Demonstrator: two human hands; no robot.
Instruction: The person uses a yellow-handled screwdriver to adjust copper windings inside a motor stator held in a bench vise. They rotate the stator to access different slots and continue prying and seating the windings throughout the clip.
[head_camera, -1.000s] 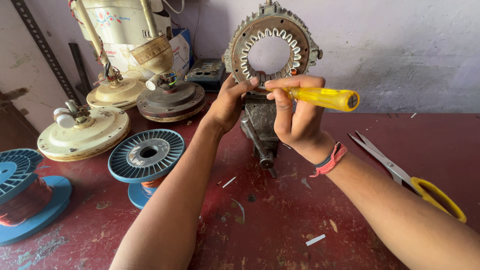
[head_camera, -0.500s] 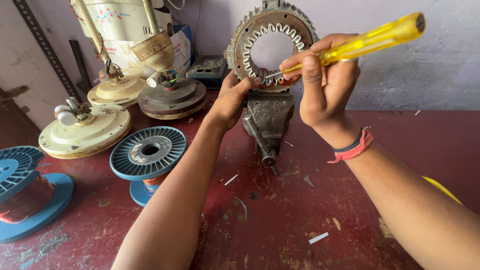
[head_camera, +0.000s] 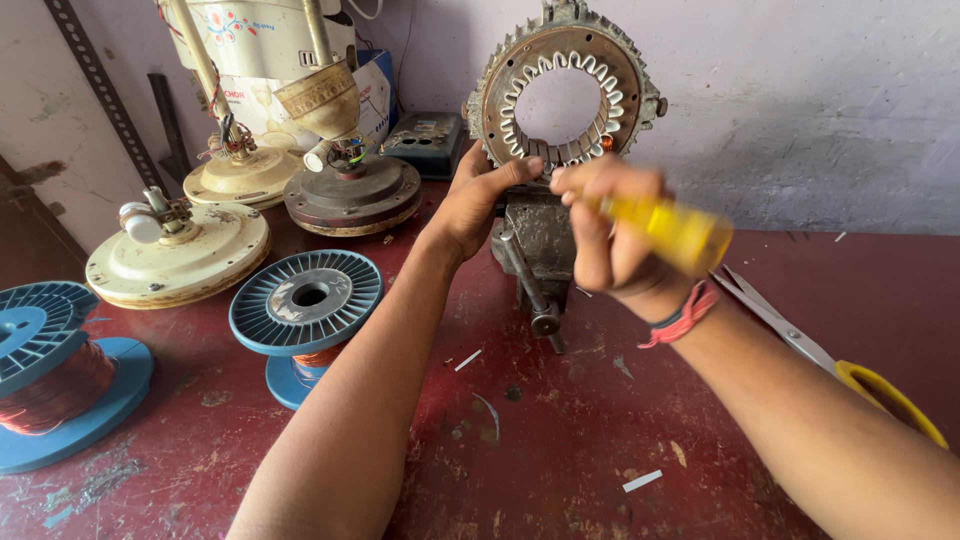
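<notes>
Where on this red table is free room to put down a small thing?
Bare red table lies between the two forearms, in front of the vise, with only small scraps. Another patch lies right of the vise, behind the scissors. The left is crowded: blue wire spools, fan motor housings.

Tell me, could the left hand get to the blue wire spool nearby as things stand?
Probably yes. The left hand rests on the ring-shaped stator, holding nothing else, and bare red table lies between it and the blue spool.
</notes>
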